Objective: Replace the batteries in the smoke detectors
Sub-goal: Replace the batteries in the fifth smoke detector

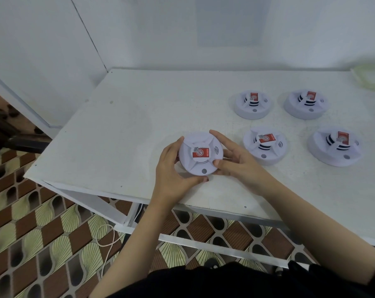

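A round white smoke detector (200, 154) with a red label on top is held just above the white table (117, 134) near its front edge. My left hand (173, 168) grips its left side and bottom rim, thumb under the front. My right hand (233, 158) grips its right side, with the index finger over the far rim and the thumb on the near rim. Several more white detectors with red labels sit face up to the right: one close by (265, 145), one further right (335, 146), and two behind (252, 104) (306, 104).
A pale green object (371, 78) lies blurred at the table's far right corner. White walls stand behind and to the left. Below the table are a patterned tile floor (42, 233), a white cable (109, 239) and a dark chair leg (20, 143) at the left.
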`<state>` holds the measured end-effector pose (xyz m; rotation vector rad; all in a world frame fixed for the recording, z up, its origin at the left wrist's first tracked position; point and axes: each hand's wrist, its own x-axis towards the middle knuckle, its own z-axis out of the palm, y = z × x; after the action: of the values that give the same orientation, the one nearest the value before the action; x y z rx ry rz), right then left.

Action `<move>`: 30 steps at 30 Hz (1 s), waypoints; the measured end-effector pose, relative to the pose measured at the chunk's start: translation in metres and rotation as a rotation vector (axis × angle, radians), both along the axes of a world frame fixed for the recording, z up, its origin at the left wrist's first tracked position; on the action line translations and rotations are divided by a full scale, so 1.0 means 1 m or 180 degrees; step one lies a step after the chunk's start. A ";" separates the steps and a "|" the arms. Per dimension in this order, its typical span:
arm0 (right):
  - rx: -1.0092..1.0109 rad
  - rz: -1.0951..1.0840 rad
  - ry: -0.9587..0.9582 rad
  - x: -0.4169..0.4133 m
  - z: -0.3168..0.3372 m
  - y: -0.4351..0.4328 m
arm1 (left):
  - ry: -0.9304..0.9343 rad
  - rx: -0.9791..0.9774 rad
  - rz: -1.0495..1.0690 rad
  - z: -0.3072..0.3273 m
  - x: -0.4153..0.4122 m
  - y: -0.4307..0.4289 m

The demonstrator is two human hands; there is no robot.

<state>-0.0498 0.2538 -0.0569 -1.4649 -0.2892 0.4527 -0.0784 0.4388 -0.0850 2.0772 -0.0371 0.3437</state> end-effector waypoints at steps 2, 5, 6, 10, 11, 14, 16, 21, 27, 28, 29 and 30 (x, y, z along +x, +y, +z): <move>-0.0002 0.0001 0.0006 0.000 0.000 0.000 | 0.0004 0.0000 0.0003 0.000 0.000 0.000; -0.0016 0.0009 -0.0018 0.000 0.001 0.000 | 0.0006 0.0002 0.0008 0.001 -0.001 -0.001; -0.0013 0.0010 -0.0018 0.000 0.001 0.000 | 0.0005 -0.0001 0.0014 0.001 -0.001 -0.001; -0.0039 0.0003 -0.0039 0.000 0.000 -0.001 | 0.0003 -0.0012 0.0012 0.001 -0.001 -0.001; -0.0047 0.0000 -0.0048 0.000 0.000 -0.001 | 0.0006 -0.0007 0.0003 0.001 -0.001 -0.001; -0.0047 -0.0005 -0.0055 0.000 0.000 -0.001 | 0.0003 -0.0020 -0.0019 0.001 -0.001 -0.001; -0.0075 -0.0006 -0.0075 0.000 -0.001 -0.001 | 0.0000 -0.0005 -0.0027 0.001 -0.001 -0.001; -0.0133 -0.0052 -0.0209 -0.001 -0.003 0.000 | 0.0042 -0.0028 -0.0011 0.002 -0.001 -0.002; -0.0303 0.0098 -0.0198 0.004 -0.004 0.000 | 0.0252 -0.0101 -0.0121 0.007 0.000 0.000; -0.0379 0.0153 -0.0207 0.005 -0.003 -0.001 | 0.0262 -0.0093 -0.0158 0.011 0.000 0.000; -0.0469 0.0209 -0.0203 0.007 -0.001 -0.001 | 0.0253 -0.0083 -0.0217 0.016 0.001 0.000; -0.0596 0.0266 -0.0258 0.009 0.002 -0.003 | 0.0224 -0.0047 -0.0305 0.021 0.003 0.000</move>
<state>-0.0409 0.2513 -0.0547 -1.6611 -0.3817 0.4989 -0.0751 0.4388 -0.0641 2.0635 -0.0913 0.2117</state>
